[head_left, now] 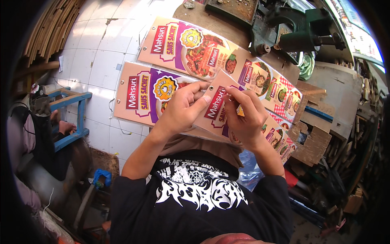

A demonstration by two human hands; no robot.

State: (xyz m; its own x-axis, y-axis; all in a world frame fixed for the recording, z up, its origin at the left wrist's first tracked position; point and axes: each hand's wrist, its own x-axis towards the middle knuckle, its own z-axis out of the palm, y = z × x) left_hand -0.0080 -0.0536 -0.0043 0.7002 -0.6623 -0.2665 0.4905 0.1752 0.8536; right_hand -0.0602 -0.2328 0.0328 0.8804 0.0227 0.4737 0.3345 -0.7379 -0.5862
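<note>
A peach and purple printed food banner panel (202,120) with a metal eyelet near its corner lies tilted in front of me. My left hand (183,106) is closed on its edge by the eyelet, thumb on the front and fingers partly behind. Over its upper edge, my right hand (248,114) has thumb and fingertips pinched together; what is between them is too small to make out. Underneath is a matching panel (126,110), with its eyelets on the left end. Farther off rests another matching panel (165,57) with pictures of food.
A dark green metal machine (302,40) stands at the far right, by a worn wooden board (310,144). Wood strips (53,28) are stacked at the far left on white floor tiles (91,38). A blue frame (84,116) and part of another person (67,127) are at left.
</note>
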